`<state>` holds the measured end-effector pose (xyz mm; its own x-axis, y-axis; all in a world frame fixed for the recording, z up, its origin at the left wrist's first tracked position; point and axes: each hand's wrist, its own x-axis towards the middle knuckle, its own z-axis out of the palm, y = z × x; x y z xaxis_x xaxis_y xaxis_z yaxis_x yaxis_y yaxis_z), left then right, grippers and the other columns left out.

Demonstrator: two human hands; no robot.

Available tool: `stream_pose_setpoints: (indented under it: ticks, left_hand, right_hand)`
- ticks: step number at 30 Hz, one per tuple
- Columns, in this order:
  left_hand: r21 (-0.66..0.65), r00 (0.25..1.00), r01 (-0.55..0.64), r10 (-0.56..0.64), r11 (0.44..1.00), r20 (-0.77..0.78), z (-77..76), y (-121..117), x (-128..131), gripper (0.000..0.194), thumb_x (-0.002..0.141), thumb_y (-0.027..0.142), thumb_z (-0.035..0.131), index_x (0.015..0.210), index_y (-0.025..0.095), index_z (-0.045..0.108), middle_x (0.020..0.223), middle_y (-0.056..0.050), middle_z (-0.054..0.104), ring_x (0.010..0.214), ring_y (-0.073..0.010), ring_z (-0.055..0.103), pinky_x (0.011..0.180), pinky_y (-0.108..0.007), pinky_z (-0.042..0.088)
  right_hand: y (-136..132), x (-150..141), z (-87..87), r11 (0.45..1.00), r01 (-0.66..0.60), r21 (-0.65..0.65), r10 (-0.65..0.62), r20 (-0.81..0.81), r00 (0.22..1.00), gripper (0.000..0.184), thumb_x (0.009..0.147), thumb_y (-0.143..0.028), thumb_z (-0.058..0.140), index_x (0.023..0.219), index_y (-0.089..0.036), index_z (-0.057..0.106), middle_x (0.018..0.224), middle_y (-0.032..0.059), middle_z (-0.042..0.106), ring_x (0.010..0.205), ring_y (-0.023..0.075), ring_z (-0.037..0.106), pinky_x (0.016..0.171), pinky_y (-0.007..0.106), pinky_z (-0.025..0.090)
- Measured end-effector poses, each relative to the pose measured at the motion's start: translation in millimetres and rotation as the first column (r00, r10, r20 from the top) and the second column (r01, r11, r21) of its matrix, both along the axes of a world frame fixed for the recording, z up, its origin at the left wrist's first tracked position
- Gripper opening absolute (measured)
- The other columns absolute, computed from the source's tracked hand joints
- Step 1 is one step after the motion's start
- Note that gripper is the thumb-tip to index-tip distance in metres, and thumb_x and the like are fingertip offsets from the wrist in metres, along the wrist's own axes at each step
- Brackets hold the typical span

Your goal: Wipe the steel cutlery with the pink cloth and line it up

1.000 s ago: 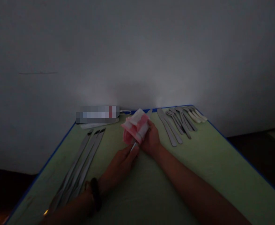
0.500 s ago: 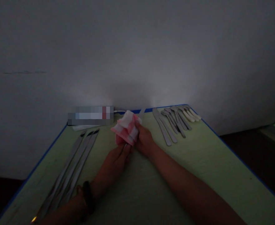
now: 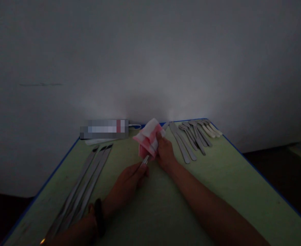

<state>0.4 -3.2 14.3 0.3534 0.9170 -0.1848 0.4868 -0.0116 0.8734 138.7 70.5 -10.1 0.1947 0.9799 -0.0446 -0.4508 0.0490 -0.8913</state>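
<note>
A pink and white cloth [image 3: 150, 135] is bunched over the middle part of a table knife [image 3: 145, 160]. My left hand [image 3: 131, 179], low and to the left of the cloth, is closed on the knife's handle. Above it, my right hand [image 3: 165, 150] grips the cloth wrapped about the blade. The flat blade end pokes out beyond the cloth at the upper right. Folds of cloth and my fingers hide the rest of the blade.
Right of the cloth lie two table knives [image 3: 182, 143], several metal spoons [image 3: 195, 136] and several white-handled pieces [image 3: 209, 130]. Long flat metal cutlery [image 3: 89, 181] lies at left. A blurred-out box-like object [image 3: 104, 129] with a white cable sits by the wall. The green table [image 3: 229, 191] has blue edging.
The view has shifted slightly. My right hand and the cloth have slid up the knife, away from my left hand, so more metal shows between the left fingers and the cloth.
</note>
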Motion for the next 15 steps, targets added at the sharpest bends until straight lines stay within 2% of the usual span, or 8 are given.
stream_pose_setpoints:
  ticks: [3, 8, 11, 15]
  left_hand:
    - [-0.016, 0.996, 0.086, -0.086, 0.996, 0.015, 2.3, -3, 1, 0.039, 0.090, 0.051, 0.033, 0.075, 0.019, 0.049, 0.063, 0.004, 0.045, 0.057, -0.0124, 0.042, 0.053, -0.022, 0.034]
    - [-0.047, 0.972, 0.236, -0.235, 0.971, 0.027, 7.3, -7, -1, 0.038, 0.091, 0.051, 0.032, 0.074, 0.019, 0.046, 0.065, 0.004, 0.046, 0.059, -0.0121, 0.042, 0.055, -0.023, 0.035]
    - [-0.040, 0.967, 0.253, -0.251, 0.967, 0.032, 9.8, -8, -2, 0.039, 0.091, 0.051, 0.032, 0.073, 0.019, 0.048, 0.065, 0.004, 0.046, 0.059, -0.0124, 0.042, 0.056, -0.023, 0.035]
    - [-0.050, 0.979, 0.200, -0.198, 0.978, 0.048, 12.7, -8, -1, 0.039, 0.089, 0.050, 0.036, 0.069, 0.020, 0.050, 0.064, 0.003, 0.047, 0.059, -0.0130, 0.043, 0.055, -0.023, 0.036]
  right_hand:
    - [1, 2, 9.7, 0.999, 0.041, 0.010, -0.041, 0.032, 0.999, 0.044, 0.073, -0.061, 0.054, 0.064, -0.018, 0.052, 0.053, -0.0036, 0.047, 0.047, 0.0081, 0.038, 0.043, 0.021, 0.030]
    - [12, 26, 28.6, 0.976, 0.214, 0.033, -0.216, 0.068, 0.974, 0.046, 0.074, -0.062, 0.051, 0.067, -0.017, 0.055, 0.056, -0.0016, 0.052, 0.050, 0.0094, 0.044, 0.045, 0.021, 0.033]
    - [16, 39, 36.3, 0.950, 0.308, 0.047, -0.308, 0.012, 0.951, 0.043, 0.077, -0.058, 0.050, 0.072, -0.016, 0.058, 0.064, 0.0010, 0.059, 0.055, 0.0111, 0.051, 0.047, 0.021, 0.038]
    - [20, 47, 42.9, 0.929, 0.370, 0.001, -0.366, -0.136, 0.921, 0.038, 0.080, -0.052, 0.050, 0.081, -0.016, 0.060, 0.076, 0.0044, 0.065, 0.065, 0.0138, 0.060, 0.051, 0.022, 0.044]
